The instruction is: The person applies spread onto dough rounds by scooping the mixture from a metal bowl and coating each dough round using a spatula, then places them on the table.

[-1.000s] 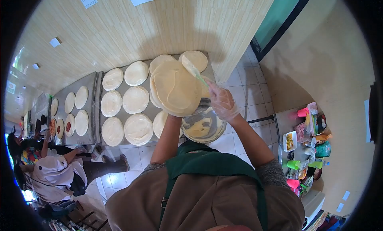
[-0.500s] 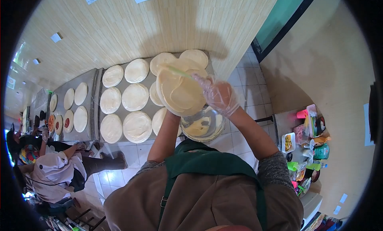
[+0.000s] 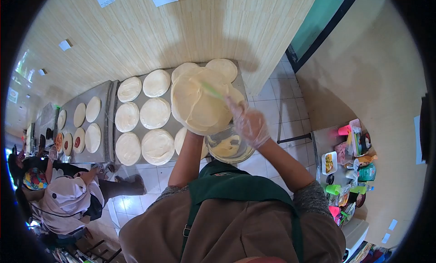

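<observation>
A stack of thin, round, pale flatbreads point(image 3: 200, 106) rests on my left hand, whose fingers are hidden beneath it; only the wrist shows below the stack. Cream lies on the top round in ridges. My right hand point(image 3: 249, 122), in a clear plastic glove, is closed on a green-handled spatula point(image 3: 211, 89), its blade blurred over the cream. Below the stack, close to my body, stands a metal bowl point(image 3: 247, 155) with pale cream inside. Several cream-coated rounds point(image 3: 155, 113) lie in rows on the metal table point(image 3: 176, 125).
At the left, a second metal table point(image 3: 101, 92) carries more rounds, some with red topping. A co-worker point(image 3: 68, 195) bends beside it. To the right, a side table point(image 3: 320, 140) holds cups, a food tray point(image 3: 329, 163) and packages. A wall runs along the tables' far side.
The spatula has swept from the stack's upper right edge leftward across its top, with my right hand moving along. The cream on the top round is spread differently, and the stack has shifted slightly.
</observation>
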### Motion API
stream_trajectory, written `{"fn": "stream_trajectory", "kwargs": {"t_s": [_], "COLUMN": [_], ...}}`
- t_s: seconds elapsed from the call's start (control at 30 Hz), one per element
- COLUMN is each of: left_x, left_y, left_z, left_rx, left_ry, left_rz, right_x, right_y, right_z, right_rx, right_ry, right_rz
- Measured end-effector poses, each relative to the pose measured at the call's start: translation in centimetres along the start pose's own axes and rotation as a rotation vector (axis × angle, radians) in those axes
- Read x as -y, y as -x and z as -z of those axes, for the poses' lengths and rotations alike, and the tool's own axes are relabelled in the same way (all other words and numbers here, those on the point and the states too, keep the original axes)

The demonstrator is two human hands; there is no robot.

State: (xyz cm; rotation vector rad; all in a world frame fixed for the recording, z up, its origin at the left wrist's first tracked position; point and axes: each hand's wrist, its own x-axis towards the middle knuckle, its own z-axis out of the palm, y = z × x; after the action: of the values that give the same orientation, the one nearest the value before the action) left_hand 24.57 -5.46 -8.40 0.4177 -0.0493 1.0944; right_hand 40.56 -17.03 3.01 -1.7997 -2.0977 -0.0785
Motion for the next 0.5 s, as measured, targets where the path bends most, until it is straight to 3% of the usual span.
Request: {"fn": "stream_trajectory", "kwargs": {"t_s": [0.07,0.17,0.2,0.23,0.27,0.33,0.4,0.5], "left_x": [-0.5,-0.8,-1.0,-1.4,-1.7,-2.4,-2.9,-3.5], "left_y": [0.6,0.8,0.9,1.0,0.8,1.1,1.6,2.1], "left_z": [-1.5,-1.5,-1.1,-0.1,0.8,0.5,-0.2,-0.2], "left_rx": [0.028,0.136,0.18,0.018,-0.005,-0.02,-0.02,-0.036], "left_ry": [-0.056,-0.056,-0.042,0.117,0.098,0.02,-0.043,-0.101], "left_rz": [-0.037,-0.117,-0.148,-0.089,-0.089,-0.114,-0.143,-0.182], "right_x": [2.1,2.7,2.2,1.3,0.3,-2.6,-4.9,-5.0], "right_y": [1.5,3.4,3.3,3.0,2.6,1.4,-0.8,-1.7], "right_z": [0.1,0.5,0.6,0.7,0.7,1.0,0.9,1.6], "right_rx": [-0.02,0.027,0.137,0.249,0.363,0.326,0.059,-0.088], "right_ry": [0.008,-0.38,-0.633,-0.884,-1.134,-1.3,-0.95,-0.458], "right_rz": [0.097,0.219,0.127,0.031,-0.071,-0.26,-0.061,0.086]}}
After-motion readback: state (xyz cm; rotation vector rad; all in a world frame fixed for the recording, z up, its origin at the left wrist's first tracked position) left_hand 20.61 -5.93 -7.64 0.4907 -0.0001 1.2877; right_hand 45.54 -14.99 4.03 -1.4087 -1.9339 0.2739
